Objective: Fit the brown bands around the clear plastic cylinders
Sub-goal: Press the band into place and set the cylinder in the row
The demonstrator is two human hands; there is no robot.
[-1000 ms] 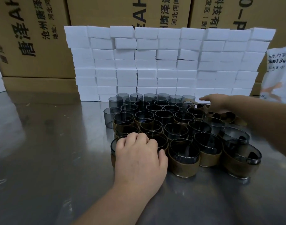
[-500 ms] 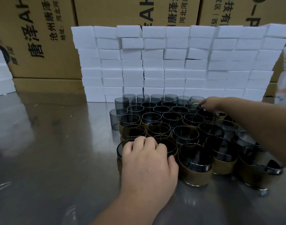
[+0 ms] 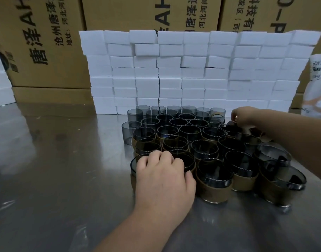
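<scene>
**Hands at two corners of a packed cluster of cylinders**

A tight cluster of smoky clear cylinders (image 3: 189, 132) stands upright on a shiny metal worktop (image 3: 56, 170), just in front of a wall of stacked white blocks (image 3: 192, 73). Cylinders in the rows farthest from the wall wear brown bands (image 3: 213, 190) around their lower halves; those closest to the wall are bare.

The left hand (image 3: 164, 179) lies curled over the cylinder at the cluster's corner farthest from the wall, fingers bent over its rim and covering most of it. Whether it grips is unclear.

The right hand (image 3: 244, 116) reaches to the cluster's right edge, closer to the wall, fingertips pinched narrowly at a cylinder's rim; what they hold cannot be made out.

Printed cardboard boxes (image 3: 46, 42) rise behind the wall.
</scene>
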